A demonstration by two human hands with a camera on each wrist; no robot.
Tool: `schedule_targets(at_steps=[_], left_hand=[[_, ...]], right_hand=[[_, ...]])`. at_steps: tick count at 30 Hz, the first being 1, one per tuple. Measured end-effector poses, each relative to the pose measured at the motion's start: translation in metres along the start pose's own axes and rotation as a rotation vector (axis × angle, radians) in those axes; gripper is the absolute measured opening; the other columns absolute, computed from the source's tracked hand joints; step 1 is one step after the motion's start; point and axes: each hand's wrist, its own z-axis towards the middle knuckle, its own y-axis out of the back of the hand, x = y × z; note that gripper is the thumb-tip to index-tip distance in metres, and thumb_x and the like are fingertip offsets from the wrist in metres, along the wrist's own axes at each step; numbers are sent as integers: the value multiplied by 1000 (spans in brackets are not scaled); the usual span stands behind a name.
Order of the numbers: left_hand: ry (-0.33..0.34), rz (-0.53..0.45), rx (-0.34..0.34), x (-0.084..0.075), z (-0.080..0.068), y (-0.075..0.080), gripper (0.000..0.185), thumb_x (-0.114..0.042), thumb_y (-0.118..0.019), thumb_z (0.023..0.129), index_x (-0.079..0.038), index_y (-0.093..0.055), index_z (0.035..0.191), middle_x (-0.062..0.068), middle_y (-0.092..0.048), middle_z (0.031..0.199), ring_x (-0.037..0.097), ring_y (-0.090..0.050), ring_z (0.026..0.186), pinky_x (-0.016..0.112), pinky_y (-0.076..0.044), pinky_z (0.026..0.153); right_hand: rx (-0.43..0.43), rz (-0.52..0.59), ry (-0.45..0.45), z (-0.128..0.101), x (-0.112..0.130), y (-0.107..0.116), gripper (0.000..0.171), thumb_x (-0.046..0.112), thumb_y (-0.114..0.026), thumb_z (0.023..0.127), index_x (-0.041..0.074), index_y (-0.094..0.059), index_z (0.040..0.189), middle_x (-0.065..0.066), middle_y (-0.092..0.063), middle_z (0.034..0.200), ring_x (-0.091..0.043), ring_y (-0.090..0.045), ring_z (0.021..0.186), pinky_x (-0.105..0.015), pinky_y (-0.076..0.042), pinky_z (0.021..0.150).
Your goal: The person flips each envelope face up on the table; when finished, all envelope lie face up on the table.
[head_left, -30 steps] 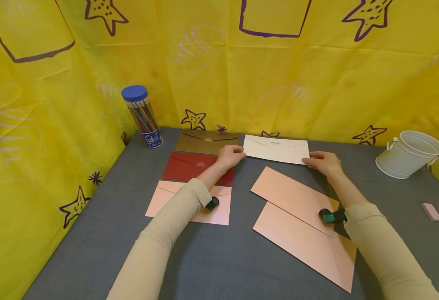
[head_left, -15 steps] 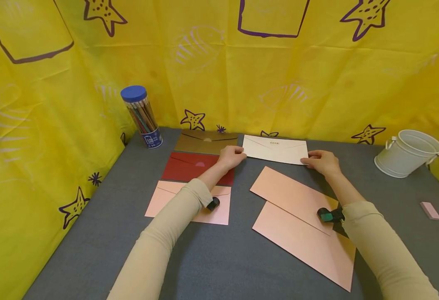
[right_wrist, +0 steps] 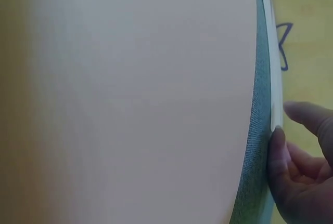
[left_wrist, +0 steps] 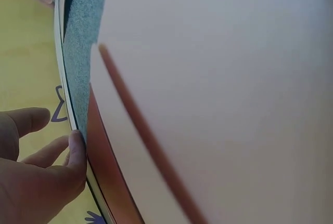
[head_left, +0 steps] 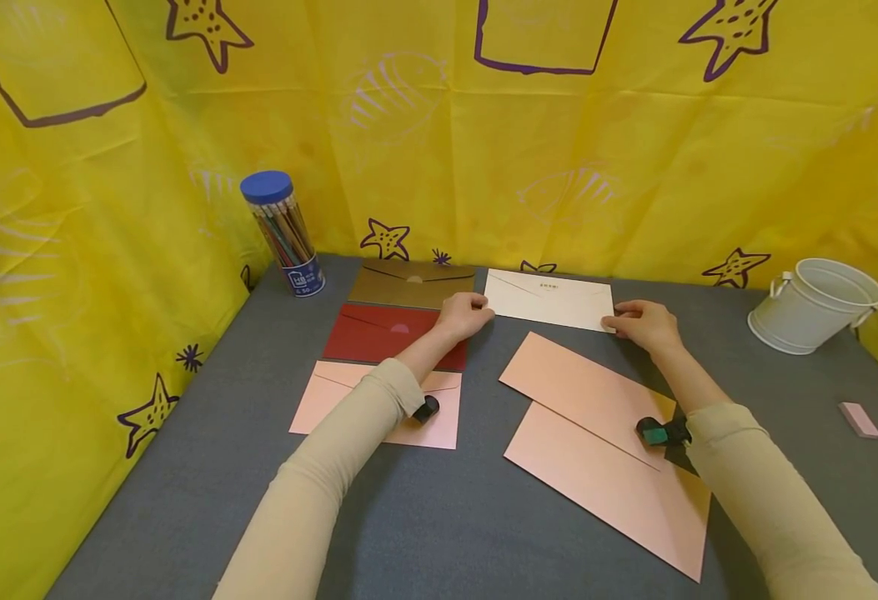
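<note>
A white envelope lies flap side up at the back of the table, near the cloth. My left hand is at its left end, fingertips by the lower left corner. At the other end my right hand touches the lower right corner with its thumb, the fingers bent loosely beside the short edge. In both wrist views thumb and forefinger stand apart. Left of the white envelope, a brown envelope, a red envelope and a pink envelope form a column, partly under my left arm.
Two overlapping pink envelopes lie slantwise in front of the white one, below my right forearm. A blue-lidded tub of pencils stands back left. To the right are a white bucket and a pink eraser. Yellow cloth hangs behind.
The white envelope has turned slightly, its right end tipping a little toward me. My hands have barely moved, and the head view has shifted slightly.
</note>
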Motion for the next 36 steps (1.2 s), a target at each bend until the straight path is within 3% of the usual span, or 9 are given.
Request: schedule_targets(at_steps=[3, 8, 11, 16, 19, 24, 30, 36], left_hand=[[-24, -10, 20, 0, -3, 2, 34, -18, -61, 92, -3, -67, 122, 13, -66, 118, 25, -58, 103, 32, -48, 88], [-103, -13, 75, -1, -10, 6, 40, -17, -62, 93, -2, -62, 130, 15, -65, 119, 25, -61, 107, 33, -50, 90], [-159, 5, 123, -1, -16, 9, 40, -18, -63, 94, -4, -61, 131, 14, -64, 122, 25, -61, 110, 33, -50, 89], [-267, 31, 244, 0, -28, 12, 43, -19, -64, 95, -4, -57, 135, 12, -60, 131, 25, -58, 117, 34, -48, 95], [-361, 92, 307, 2, -36, 12, 46, -21, -65, 95, -4, -56, 136, 10, -59, 134, 23, -56, 120, 33, -46, 99], [-478, 195, 417, 6, -45, 11, 53, -27, -68, 93, -8, -53, 140, 5, -54, 139, 18, -50, 127, 31, -39, 106], [-567, 259, 526, 8, -50, 7, 62, -33, -69, 92, -10, -46, 146, 4, -46, 147, 18, -41, 135, 29, -30, 112], [-605, 346, 565, 6, -55, 6, 65, -35, -64, 95, -11, -39, 150, 4, -37, 154, 16, -30, 143, 27, -22, 115]], right_hand=[[31, 27, 7, -4, -3, 2, 60, 34, -68, 92, -8, -52, 132, -22, -65, 113, -8, -68, 74, -46, -45, 96], [83, 53, 12, -13, -9, 7, 68, 41, -62, 95, -6, -44, 140, -28, -50, 134, -28, -65, 97, -33, -52, 86], [102, 64, 23, -21, -10, 8, 72, 45, -60, 95, -5, -41, 143, -28, -46, 139, -38, -58, 109, -40, -49, 93], [141, 60, 52, -38, -9, 9, 75, 50, -58, 94, -1, -38, 146, -27, -42, 143, -44, -43, 126, -57, -36, 104], [166, 16, 84, -48, -8, 9, 74, 51, -56, 95, 1, -38, 146, -28, -41, 143, -46, -37, 131, -62, -33, 104], [200, -74, 163, -64, -9, 10, 72, 51, -57, 95, 3, -41, 145, -27, -40, 144, -48, -38, 130, -65, -34, 100], [249, -127, 318, -84, -14, 13, 67, 43, -63, 94, 5, -43, 144, -24, -38, 146, -49, -40, 128, -65, -35, 100], [339, -168, 447, -102, -23, 9, 76, 40, -70, 90, 4, -37, 149, -22, -26, 154, -47, -21, 140, -72, -23, 102]])
